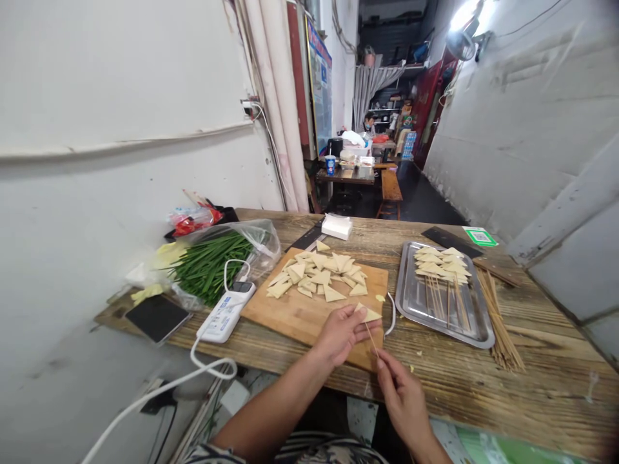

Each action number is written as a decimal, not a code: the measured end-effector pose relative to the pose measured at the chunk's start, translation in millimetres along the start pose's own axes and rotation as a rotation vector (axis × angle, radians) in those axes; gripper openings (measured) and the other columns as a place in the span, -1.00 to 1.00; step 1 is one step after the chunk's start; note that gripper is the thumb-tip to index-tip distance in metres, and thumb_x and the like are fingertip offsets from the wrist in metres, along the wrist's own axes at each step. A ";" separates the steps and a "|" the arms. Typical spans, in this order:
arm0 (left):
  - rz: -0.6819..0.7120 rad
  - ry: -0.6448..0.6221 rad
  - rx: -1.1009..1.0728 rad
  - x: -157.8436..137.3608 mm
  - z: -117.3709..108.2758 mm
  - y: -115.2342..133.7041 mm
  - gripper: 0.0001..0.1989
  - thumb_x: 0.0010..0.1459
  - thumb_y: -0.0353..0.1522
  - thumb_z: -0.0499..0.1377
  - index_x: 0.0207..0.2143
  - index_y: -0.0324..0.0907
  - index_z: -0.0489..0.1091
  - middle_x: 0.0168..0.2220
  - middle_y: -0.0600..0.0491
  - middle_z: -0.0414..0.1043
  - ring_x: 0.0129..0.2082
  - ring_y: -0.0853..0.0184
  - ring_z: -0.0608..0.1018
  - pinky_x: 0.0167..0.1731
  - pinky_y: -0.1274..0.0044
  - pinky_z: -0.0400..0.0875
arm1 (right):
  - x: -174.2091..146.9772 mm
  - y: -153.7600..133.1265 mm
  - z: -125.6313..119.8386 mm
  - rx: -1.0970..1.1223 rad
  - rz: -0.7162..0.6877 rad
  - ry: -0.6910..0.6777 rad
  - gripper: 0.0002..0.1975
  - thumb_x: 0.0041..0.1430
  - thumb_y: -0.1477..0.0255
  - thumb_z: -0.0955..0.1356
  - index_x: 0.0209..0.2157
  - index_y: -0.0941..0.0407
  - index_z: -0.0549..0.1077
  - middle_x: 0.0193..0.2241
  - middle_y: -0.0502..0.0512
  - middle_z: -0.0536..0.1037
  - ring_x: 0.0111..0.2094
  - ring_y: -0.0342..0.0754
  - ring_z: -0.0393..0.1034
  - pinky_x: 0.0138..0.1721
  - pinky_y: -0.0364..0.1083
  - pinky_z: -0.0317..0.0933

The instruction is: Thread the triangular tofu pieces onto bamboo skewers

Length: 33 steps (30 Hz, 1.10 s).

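Note:
My left hand [342, 332] pinches a pale triangular tofu slice [370, 314] over the near right corner of a wooden cutting board [290, 317]. Between the fingers of my right hand [400, 390] is a thin bamboo skewer [372, 338], its upper end at the slice; how deep it goes in I cannot tell. A loose heap of similar tofu triangles [323, 277] lies on the far part of the board. To the right, a metal tray [405, 283] carries skewered triangles [442, 263] in rows, their sticks toward me.
Loose bamboo skewers [500, 328] lie right of the tray. On the left are a white power strip [226, 312] with its cord, a bag of green chives [210, 261] and a black phone-like slab [157, 318]. A tissue pack [337, 226] stands behind the board. A person sits far back.

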<state>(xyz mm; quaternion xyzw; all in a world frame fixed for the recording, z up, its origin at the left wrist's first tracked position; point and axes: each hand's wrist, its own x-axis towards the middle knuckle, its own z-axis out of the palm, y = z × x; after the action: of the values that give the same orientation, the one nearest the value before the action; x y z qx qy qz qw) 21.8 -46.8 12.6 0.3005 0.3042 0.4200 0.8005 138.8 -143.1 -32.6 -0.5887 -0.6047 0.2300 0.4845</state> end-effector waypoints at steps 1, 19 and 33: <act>0.010 0.010 -0.033 -0.6 0.4 -0.4 -0.76 -0.04 -0.31 0.21 -0.36 -0.31 0.33 -0.33 -0.08 0.45 -0.27 0.26 0.51 -0.15 0.39 0.33 | -0.6 0.2 -1.1 -0.019 -0.022 -0.007 -0.68 0.18 0.31 0.21 -0.17 0.18 0.45 -0.26 0.18 0.53 -0.28 -0.04 0.45 -0.27 -0.15 0.34; 0.088 0.033 -0.179 -13.7 11.3 11.4 -0.77 -0.02 -0.38 0.20 -0.29 -0.31 0.32 -0.37 -0.03 0.45 -0.29 0.25 0.53 -0.09 0.37 0.30 | -23.2 2.6 -15.1 -0.176 -0.307 -0.007 -0.67 0.16 0.50 0.23 -0.03 0.13 0.34 -0.16 0.10 0.49 -0.17 -0.09 0.41 -0.15 -0.18 0.31; 0.118 0.082 -0.250 -20.0 21.3 9.8 -0.78 -0.02 -0.31 0.20 -0.36 -0.28 0.29 -0.33 -0.06 0.44 -0.26 0.25 0.52 -0.09 0.36 0.30 | -38.5 21.2 3.2 -0.226 -0.260 0.077 -0.72 0.17 0.45 0.20 -0.09 0.17 0.35 -0.24 0.12 0.53 -0.25 -0.08 0.45 -0.24 -0.20 0.35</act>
<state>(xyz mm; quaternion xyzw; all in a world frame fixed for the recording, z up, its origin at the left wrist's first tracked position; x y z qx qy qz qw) 23.5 -64.1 38.0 0.1983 0.2636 0.5131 0.7924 140.1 -173.9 -64.1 -0.5647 -0.6787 0.0734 0.4637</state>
